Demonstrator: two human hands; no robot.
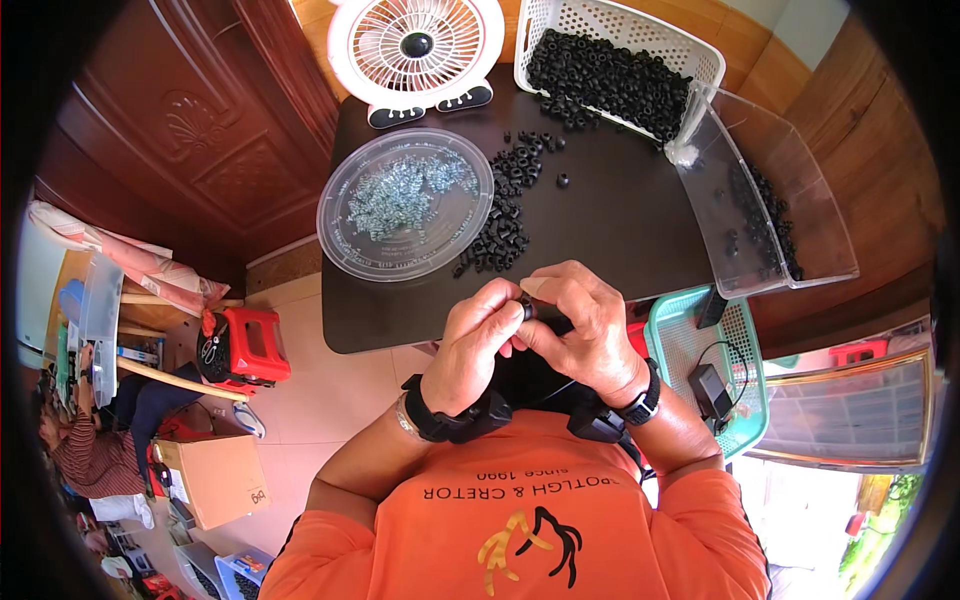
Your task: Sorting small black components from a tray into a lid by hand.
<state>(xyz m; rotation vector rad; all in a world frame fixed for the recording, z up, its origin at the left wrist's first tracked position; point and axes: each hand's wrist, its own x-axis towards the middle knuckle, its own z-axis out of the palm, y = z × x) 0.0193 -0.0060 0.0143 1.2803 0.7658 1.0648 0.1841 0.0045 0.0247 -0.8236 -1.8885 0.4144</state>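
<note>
At the near edge of the table [610, 240], the left hand [475, 335] and right hand [578, 325] meet, with a black piece [528, 308] between their fingertips. The left thumb and forefinger are closed together on the piece; the right fingers are curled close, their tips right by it, but the view does not show whether they grip it or something else hidden behind them. Each wrist wears a black strap. On the table's left half sits a round clear lid [328, 225] bearing a heap of small clear bits [400, 195]. Just right of the lid, on the table's middle, is a loose pile [505, 225] of black pieces, one lying apart. A fan [415, 45] stands at the table's far left, and a white basket [706, 52] full of black pieces at its far right. Along the table's right side is a clear bin [810, 190] with some black pieces inside. Near the table's right corner, a green basket [757, 395] holds an adapter [710, 390]. Left of the table are a red case [262, 345] and a seated person [95, 455].
</note>
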